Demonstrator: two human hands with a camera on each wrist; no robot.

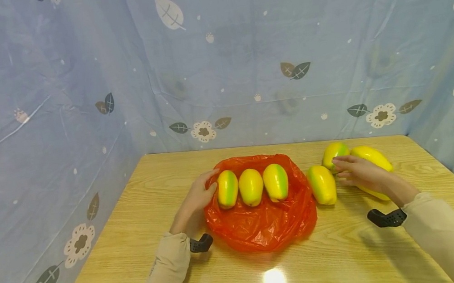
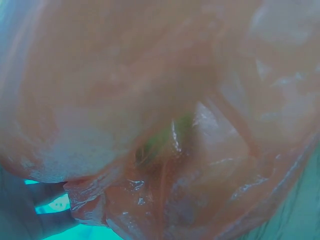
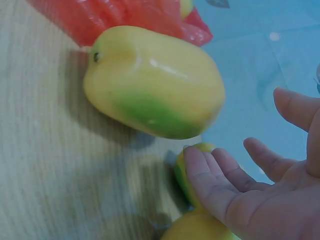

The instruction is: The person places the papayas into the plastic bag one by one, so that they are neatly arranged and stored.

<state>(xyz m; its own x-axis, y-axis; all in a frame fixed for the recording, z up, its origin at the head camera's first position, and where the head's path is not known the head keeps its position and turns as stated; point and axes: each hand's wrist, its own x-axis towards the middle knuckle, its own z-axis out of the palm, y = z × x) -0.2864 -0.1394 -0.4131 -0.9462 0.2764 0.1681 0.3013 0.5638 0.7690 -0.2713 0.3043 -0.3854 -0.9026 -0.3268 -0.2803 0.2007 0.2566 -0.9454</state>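
1. Leftmost, the left hand [image 1: 198,198] touches the left rim of the thin, glossy red plastic bag [image 1: 260,227]; whether it pinches the film, I cannot tell. A pull there could fold the limp rim over the contents or tear it.
2. Inside the bag, on the pale wood-grain table [image 1: 115,261], three smooth yellow oval fruits [image 1: 251,187] stand in a row. Tugging the film could roll them together; the outer two show green streaks, the middle one looks plain yellow.
3. Just right of the bag lies a shiny yellow oval fruit with a green flank [image 1: 322,185]. A sideways knock might set it rolling, since its skin looks slick.
4. Behind it sits a yellow-green oval fruit [image 1: 332,153]. The right hand [image 1: 363,175] is beside it, fingers spread, gripping nothing; a loose grasp could slip.
5. Rightmost, a larger elongated yellow fruit [image 1: 372,157] is partly hidden by that hand, which might bump it.
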